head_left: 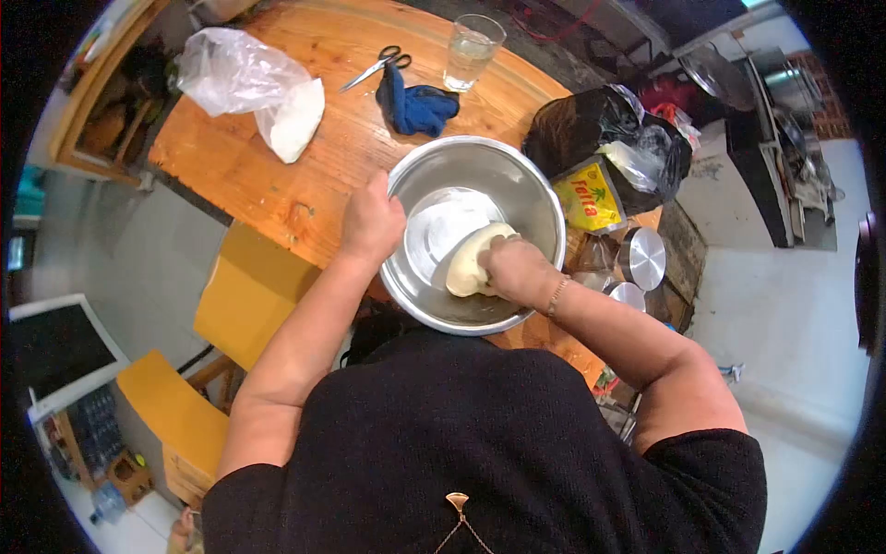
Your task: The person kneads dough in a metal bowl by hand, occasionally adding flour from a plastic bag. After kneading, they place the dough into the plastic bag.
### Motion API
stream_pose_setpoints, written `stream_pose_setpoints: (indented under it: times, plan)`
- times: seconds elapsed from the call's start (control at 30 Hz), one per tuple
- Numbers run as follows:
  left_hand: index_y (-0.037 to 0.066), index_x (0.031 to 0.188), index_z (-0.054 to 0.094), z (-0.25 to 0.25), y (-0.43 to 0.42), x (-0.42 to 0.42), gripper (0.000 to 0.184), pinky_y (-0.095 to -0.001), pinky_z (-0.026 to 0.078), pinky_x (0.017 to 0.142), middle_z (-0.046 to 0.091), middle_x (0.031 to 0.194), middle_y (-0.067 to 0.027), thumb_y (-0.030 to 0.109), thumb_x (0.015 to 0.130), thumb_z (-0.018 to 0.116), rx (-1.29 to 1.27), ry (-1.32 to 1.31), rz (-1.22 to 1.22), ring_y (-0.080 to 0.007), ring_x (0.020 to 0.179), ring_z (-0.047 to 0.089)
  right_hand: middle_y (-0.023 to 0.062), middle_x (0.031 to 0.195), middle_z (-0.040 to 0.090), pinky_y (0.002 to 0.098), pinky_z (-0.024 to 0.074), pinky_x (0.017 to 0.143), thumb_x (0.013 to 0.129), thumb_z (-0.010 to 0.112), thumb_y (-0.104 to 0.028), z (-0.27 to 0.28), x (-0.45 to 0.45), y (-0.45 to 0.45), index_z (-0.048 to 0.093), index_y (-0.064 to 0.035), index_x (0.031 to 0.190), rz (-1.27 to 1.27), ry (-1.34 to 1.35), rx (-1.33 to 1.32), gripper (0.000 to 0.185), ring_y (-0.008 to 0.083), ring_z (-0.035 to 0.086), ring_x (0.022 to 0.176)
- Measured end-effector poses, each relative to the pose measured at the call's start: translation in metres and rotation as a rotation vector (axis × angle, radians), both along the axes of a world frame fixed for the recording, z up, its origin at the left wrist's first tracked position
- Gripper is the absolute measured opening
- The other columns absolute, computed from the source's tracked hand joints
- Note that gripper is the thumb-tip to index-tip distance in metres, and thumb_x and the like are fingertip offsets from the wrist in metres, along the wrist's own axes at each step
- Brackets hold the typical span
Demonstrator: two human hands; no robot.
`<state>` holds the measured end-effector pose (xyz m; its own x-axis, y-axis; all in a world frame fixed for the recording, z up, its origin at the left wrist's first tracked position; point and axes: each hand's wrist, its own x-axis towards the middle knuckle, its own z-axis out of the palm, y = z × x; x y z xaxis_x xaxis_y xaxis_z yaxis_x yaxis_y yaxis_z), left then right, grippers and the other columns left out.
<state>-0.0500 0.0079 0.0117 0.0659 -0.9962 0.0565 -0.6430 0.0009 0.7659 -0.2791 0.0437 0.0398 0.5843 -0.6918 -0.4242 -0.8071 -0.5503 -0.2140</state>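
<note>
Clasping the steel bowl [434,171] with your left hand [374,222], you rest your curled right hand [519,271] on dough [467,270] inside, mostly left of its knuckles, long axis slanting forward-right; whether those fingers grip is unclear.

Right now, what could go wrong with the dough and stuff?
The bowl might slide if the left hand lets go while the right hand works the dough. The bracelet is near the dough, so it could get sticky. The glass stands near the table's far edge and might get knocked off.
</note>
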Motion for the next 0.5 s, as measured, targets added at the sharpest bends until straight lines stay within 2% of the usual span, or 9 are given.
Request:
stream_pose_setpoints:
  times: [0.13, 0.23, 0.37, 0.43, 0.5]
  plan:
    - [-0.002, 0.091, 0.052, 0.004, 0.002, 0.001, 0.017, -0.0521, 0.045, 0.069, 0.060, 0.080, -0.0288, 0.007, 0.077, 0.053, 0.031, -0.034, -0.027, -0.0465, 0.078, 0.058, 0.0226, 0.095, 0.061, 0.0428, 0.0495, 0.077, 0.076, 0.054, -0.011, -0.017, 0.017, -0.007, 0.065, -0.0034, 0.086, -0.195, -0.063, -0.040, 0.017, 0.0372, 0.060, 0.089]
    - [-0.002, 0.090, 0.051, 0.004, 0.001, 0.001, 0.016, -0.0521, 0.045, 0.069, 0.060, 0.079, -0.0289, 0.007, 0.077, 0.052, 0.022, -0.044, -0.040, -0.0466, 0.077, 0.058, 0.0232, 0.093, 0.061, 0.0435, 0.0494, 0.077, 0.076, 0.051, -0.010, -0.029, 0.027, -0.014, 0.065, -0.0027, 0.082, -0.334, -0.112, -0.116, 0.017, 0.0368, 0.061, 0.088]
    - [-0.004, 0.088, 0.049, 0.000, 0.002, 0.002, 0.016, -0.0529, 0.045, 0.068, 0.058, 0.078, -0.0294, 0.006, 0.076, 0.050, 0.006, -0.082, -0.038, -0.0480, 0.074, 0.057, 0.0224, 0.092, 0.059, 0.0447, 0.0481, 0.078, 0.073, 0.052, -0.009, -0.040, 0.043, -0.037, 0.065, -0.0044, 0.080, -0.513, -0.174, -0.119, 0.014, 0.0385, 0.060, 0.085]
    - [-0.006, 0.089, 0.048, -0.001, 0.005, 0.002, 0.017, -0.0532, 0.044, 0.069, 0.057, 0.078, -0.0303, 0.006, 0.076, 0.050, -0.022, -0.070, -0.049, -0.0485, 0.075, 0.056, 0.0226, 0.092, 0.062, 0.0444, 0.0484, 0.079, 0.073, 0.052, -0.008, -0.045, 0.053, -0.047, 0.067, -0.0050, 0.080, -0.659, -0.218, -0.217, 0.017, 0.0384, 0.061, 0.086]
    - [-0.007, 0.089, 0.046, -0.001, 0.013, 0.001, 0.019, -0.0535, 0.043, 0.070, 0.056, 0.078, -0.0313, 0.005, 0.076, 0.049, -0.049, -0.055, -0.059, -0.0490, 0.075, 0.055, 0.0223, 0.091, 0.063, 0.0446, 0.0488, 0.079, 0.072, 0.053, -0.008, -0.046, 0.062, -0.061, 0.067, -0.0048, 0.082, -0.753, -0.181, -0.206, 0.018, 0.0386, 0.062, 0.086]
